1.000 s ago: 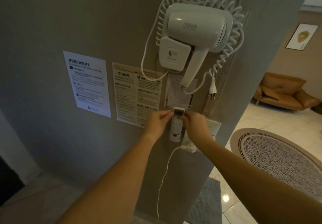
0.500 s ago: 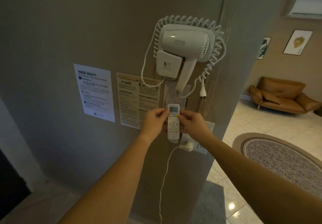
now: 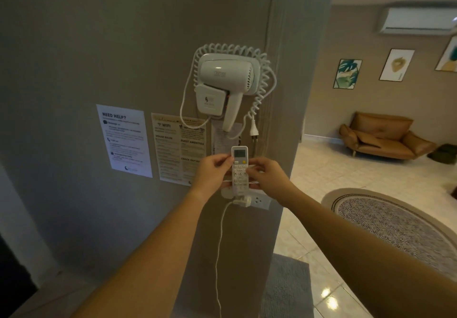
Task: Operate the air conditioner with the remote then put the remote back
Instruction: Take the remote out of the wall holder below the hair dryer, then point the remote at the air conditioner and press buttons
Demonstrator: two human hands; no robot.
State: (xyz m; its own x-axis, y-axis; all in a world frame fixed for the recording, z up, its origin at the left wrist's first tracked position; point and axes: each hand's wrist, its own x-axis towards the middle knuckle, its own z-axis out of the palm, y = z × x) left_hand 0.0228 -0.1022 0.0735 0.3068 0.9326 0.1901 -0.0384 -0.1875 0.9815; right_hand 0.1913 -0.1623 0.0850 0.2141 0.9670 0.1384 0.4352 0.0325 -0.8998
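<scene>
A white remote with a small screen and an orange button stands upright in front of the grey wall. My left hand pinches its left edge and my right hand grips its right edge. Just below the remote, a white wall holder shows beside a plug in a socket. The white air conditioner hangs high on the far wall at the upper right.
A white hair dryer with a coiled cord hangs on the wall above the remote. Paper notices are stuck to the left. A white cable drops from the socket. A round rug and brown sofa lie to the right.
Both hands have lifted the remote up out of the wall holder. The view has tilted up and right, bringing the air conditioner into sight.
</scene>
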